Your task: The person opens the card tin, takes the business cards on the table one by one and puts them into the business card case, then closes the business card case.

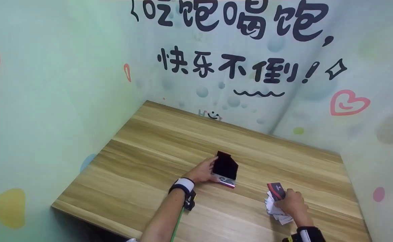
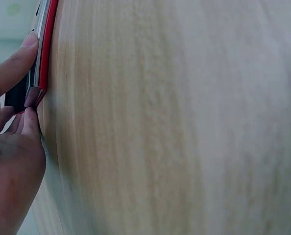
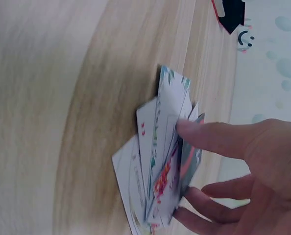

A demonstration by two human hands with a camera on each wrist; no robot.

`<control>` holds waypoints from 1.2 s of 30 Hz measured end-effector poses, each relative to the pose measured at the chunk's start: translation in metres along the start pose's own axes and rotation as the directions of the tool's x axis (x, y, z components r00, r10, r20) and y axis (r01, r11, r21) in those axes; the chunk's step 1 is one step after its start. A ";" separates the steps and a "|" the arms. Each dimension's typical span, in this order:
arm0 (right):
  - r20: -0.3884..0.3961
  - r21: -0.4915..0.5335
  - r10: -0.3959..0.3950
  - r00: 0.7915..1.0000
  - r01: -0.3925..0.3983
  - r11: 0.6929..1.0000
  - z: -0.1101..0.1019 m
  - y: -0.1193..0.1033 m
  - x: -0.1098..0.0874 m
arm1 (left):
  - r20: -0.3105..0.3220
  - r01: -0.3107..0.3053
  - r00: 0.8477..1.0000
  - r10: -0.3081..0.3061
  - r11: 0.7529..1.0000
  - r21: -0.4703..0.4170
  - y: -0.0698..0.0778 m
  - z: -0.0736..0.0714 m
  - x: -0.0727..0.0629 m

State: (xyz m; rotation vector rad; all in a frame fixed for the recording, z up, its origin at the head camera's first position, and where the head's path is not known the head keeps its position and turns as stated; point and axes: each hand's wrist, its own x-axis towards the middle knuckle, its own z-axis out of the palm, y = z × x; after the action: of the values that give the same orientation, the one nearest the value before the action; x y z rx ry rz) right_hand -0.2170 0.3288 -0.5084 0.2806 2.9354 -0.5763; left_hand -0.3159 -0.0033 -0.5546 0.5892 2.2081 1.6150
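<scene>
At the middle of the table [image 1: 132,161] we see the case [image 1: 225,164], with the left hand [image 1: 203,170] at its left side. To the case's right and nearer to us are the overlapping cards [image 1: 274,210], one top card [image 1: 275,190] over the others, the right hand [image 1: 293,204] at their right. Behind the table we have the back wall [image 1: 183,82].

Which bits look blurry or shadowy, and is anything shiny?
Head view: a pale sheen on the near table; left wrist view: soft wood grain, a shadow beside the left hand; right wrist view: blurry print on the cards.
</scene>
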 end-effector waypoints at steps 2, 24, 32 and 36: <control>-0.035 0.015 0.009 0.999 -0.009 1.000 0.001 -0.001 0.000 | -0.003 -0.003 1.000 0.003 1.000 0.018 0.000 0.000 0.000; -0.145 0.067 -0.051 0.988 0.061 0.996 -0.001 -0.007 0.002 | -0.010 -0.032 0.999 0.032 0.999 0.019 -0.002 -0.001 0.000; -0.286 0.034 -0.050 0.957 0.062 0.997 -0.005 -0.015 0.006 | 0.016 -0.016 1.000 0.018 0.993 -0.113 -0.003 -0.001 0.001; -0.291 0.053 -0.038 0.956 0.056 0.997 -0.007 -0.021 0.008 | 0.012 -0.017 1.000 0.018 0.993 -0.116 -0.005 0.000 0.002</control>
State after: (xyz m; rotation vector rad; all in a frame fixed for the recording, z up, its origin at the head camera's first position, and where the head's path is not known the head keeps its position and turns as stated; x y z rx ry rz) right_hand -0.2303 0.3138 -0.4959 0.3286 3.2176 -0.6855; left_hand -0.3183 -0.0035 -0.5595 0.5860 2.0888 1.7292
